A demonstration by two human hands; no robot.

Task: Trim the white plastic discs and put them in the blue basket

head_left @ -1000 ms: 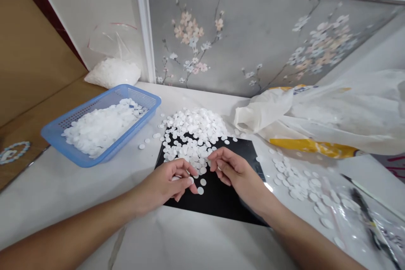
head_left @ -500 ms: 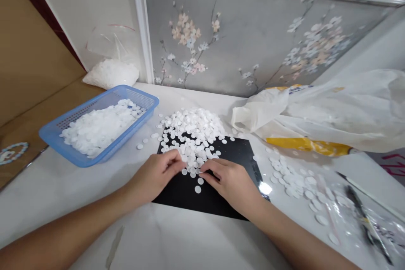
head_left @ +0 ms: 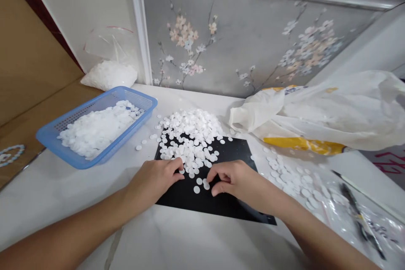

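A heap of small white round discs [head_left: 193, 122] lies on the table and spreads over a black mat [head_left: 218, 206]. At the near left edge of the heap is my left hand [head_left: 158, 181], its fingers curled and a gap showing between thumb and forefinger. One disc lies by those fingertips; I see nothing gripped. My right hand [head_left: 238, 183] is over the right part of the mat, thumb and forefinger apart. Just left of its fingertips are a few loose discs [head_left: 196, 189], apart from the heap.
A blue basket [head_left: 95, 163] of white discs stands at left, a clear bag [head_left: 110, 74] of white pieces behind it. To the right lie a white and yellow plastic bag [head_left: 316, 122], scattered discs [head_left: 284, 177], a clear bag with a black pen-like tool [head_left: 360, 215].
My right hand has moved right, away from the heap, and its fingers have parted. Another disc now lies beside the loose ones. My left hand has shifted slightly left and down.
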